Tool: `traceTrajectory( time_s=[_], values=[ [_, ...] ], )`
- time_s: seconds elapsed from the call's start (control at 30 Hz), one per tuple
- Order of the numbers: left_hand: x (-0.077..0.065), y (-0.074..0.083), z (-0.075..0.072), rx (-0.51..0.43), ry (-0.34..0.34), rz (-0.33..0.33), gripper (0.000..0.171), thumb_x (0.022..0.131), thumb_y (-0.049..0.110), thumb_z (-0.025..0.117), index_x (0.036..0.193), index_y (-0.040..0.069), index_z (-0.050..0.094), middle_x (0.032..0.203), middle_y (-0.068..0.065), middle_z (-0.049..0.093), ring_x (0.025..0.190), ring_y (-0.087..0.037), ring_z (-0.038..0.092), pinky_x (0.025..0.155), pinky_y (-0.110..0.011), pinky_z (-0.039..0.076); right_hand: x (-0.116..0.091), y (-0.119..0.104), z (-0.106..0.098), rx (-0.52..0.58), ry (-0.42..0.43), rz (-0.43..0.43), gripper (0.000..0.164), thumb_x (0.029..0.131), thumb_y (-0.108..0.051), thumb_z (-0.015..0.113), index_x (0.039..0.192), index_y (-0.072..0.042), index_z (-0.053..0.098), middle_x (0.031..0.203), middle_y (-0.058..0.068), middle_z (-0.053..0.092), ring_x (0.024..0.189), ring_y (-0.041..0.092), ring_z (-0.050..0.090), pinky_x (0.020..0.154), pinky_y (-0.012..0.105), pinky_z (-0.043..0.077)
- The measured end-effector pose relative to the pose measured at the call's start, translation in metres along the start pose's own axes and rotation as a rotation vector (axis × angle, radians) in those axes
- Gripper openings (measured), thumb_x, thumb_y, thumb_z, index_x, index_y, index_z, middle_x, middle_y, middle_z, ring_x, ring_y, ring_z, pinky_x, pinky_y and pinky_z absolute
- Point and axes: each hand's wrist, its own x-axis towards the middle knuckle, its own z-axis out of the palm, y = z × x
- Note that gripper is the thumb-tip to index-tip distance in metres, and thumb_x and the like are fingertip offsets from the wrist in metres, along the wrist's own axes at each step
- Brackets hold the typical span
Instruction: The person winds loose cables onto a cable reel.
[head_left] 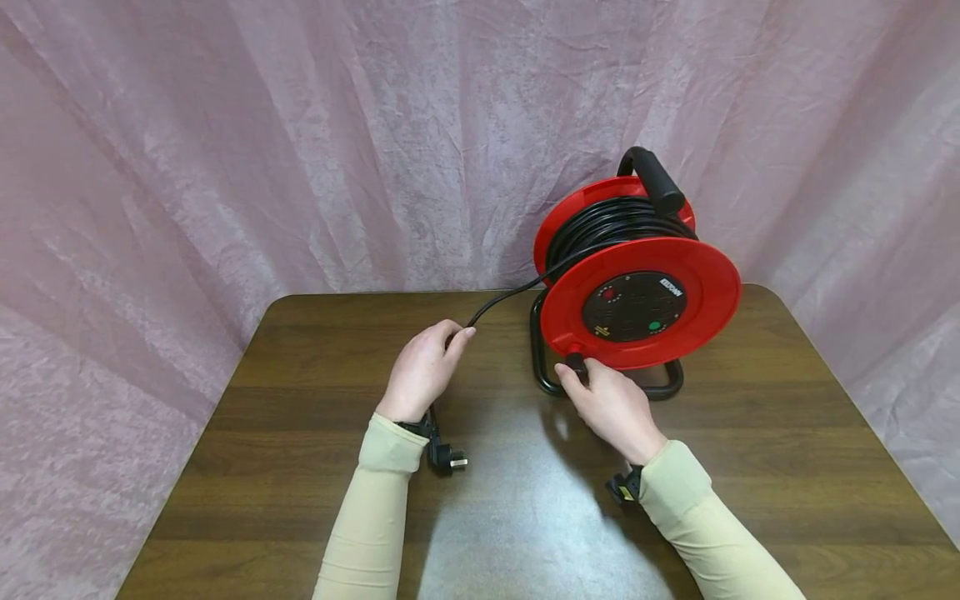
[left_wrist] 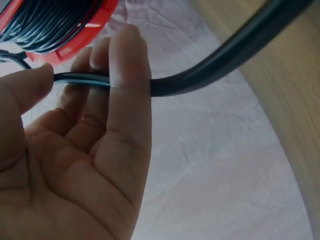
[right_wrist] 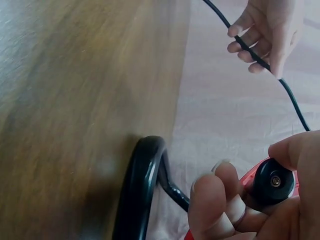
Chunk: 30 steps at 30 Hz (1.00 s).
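A red cable reel (head_left: 712, 292) wound with black cable stands at the back right of the table in the head view. From its drum a black power cable (head_left: 508, 294) runs left to my left hand (head_left: 425, 368). The left wrist view shows this cable (left_wrist: 200, 80) lying across the fingers, with the thumb beside it. Below that hand, the loose end carries a three-pin plug (head_left: 444, 458). My right hand (head_left: 617, 410) grips the black crank knob (right_wrist: 273, 181) low on the reel's front face, thumb on one side and fingers curled on the other.
The reel's black tube stand (head_left: 542, 358) rests on the wooden table (head_left: 300, 467), and a black carrying handle (head_left: 660, 183) rises above the drum. Behind the table's back edge hangs a pink curtain (head_left: 360, 150).
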Motion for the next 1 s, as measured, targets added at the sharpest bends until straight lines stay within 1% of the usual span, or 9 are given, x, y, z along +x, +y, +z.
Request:
traceTrajectory(
  time_s=[0.17, 0.33, 0.5, 0.63, 0.77, 0.87, 1.0],
  values=[
    [-0.001, 0.002, 0.001, 0.003, -0.014, 0.012, 0.031, 0.102, 0.043, 0.054, 0.100, 0.017, 0.070, 0.088, 0.004, 0.063, 0.080, -0.017, 0.056, 0.073, -0.037, 0.047, 0.001, -0.005, -0.002, -0.003, 0.025, -0.015, 0.053, 0.097, -0.063, 0.045, 0.076, -0.015, 0.051, 0.063, 0.002, 0.050, 0.060, 0.022, 0.052, 0.053, 0.037, 0.038],
    [-0.001, 0.002, 0.001, 0.014, -0.020, 0.037, 0.027, 0.102, 0.037, 0.057, 0.105, 0.014, 0.070, 0.097, 0.002, 0.067, 0.089, -0.016, 0.060, 0.080, -0.038, 0.049, 0.003, -0.009, -0.003, 0.004, 0.050, -0.041, 0.052, 0.096, -0.063, 0.049, 0.074, -0.015, 0.050, 0.062, 0.001, 0.048, 0.056, 0.021, 0.049, 0.049, 0.036, 0.036],
    [0.000, 0.001, 0.001, 0.037, -0.021, 0.028, 0.024, 0.101, 0.033, 0.059, 0.107, 0.013, 0.070, 0.101, 0.000, 0.067, 0.095, -0.017, 0.061, 0.083, -0.038, 0.049, 0.005, -0.013, -0.005, 0.010, 0.089, -0.069, 0.053, 0.094, -0.065, 0.052, 0.072, -0.016, 0.049, 0.060, 0.000, 0.046, 0.054, 0.020, 0.047, 0.047, 0.036, 0.035],
    [-0.001, 0.001, 0.000, 0.035, -0.027, 0.020, 0.023, 0.101, 0.031, 0.059, 0.108, 0.013, 0.070, 0.101, 0.000, 0.067, 0.092, -0.017, 0.060, 0.082, -0.038, 0.049, 0.007, -0.020, -0.007, 0.027, 0.114, -0.093, 0.054, 0.093, -0.066, 0.053, 0.072, -0.016, 0.049, 0.059, 0.000, 0.046, 0.053, 0.020, 0.046, 0.045, 0.036, 0.034],
    [0.000, 0.001, 0.000, 0.029, -0.027, 0.006, 0.021, 0.101, 0.030, 0.059, 0.106, 0.013, 0.070, 0.097, 0.001, 0.066, 0.088, -0.015, 0.059, 0.079, -0.036, 0.049, 0.009, -0.029, -0.010, 0.050, 0.129, -0.108, 0.056, 0.092, -0.068, 0.051, 0.072, -0.016, 0.049, 0.059, 0.000, 0.046, 0.052, 0.019, 0.047, 0.045, 0.036, 0.035],
    [0.000, 0.001, 0.000, 0.024, -0.027, 0.021, 0.021, 0.101, 0.028, 0.059, 0.108, 0.011, 0.070, 0.097, 0.000, 0.066, 0.087, -0.016, 0.058, 0.078, -0.036, 0.049, 0.010, -0.034, -0.013, 0.055, 0.140, -0.115, 0.058, 0.092, -0.071, 0.048, 0.073, -0.017, 0.049, 0.059, 0.001, 0.047, 0.053, 0.019, 0.047, 0.046, 0.036, 0.036],
    [-0.001, 0.001, 0.000, 0.025, -0.031, 0.046, 0.022, 0.102, 0.022, 0.058, 0.113, 0.008, 0.070, 0.101, -0.005, 0.064, 0.087, -0.019, 0.056, 0.079, -0.038, 0.049, 0.011, -0.038, -0.015, 0.052, 0.143, -0.119, 0.059, 0.092, -0.073, 0.046, 0.073, -0.017, 0.049, 0.060, 0.001, 0.047, 0.054, 0.019, 0.048, 0.047, 0.037, 0.037]
  ],
)
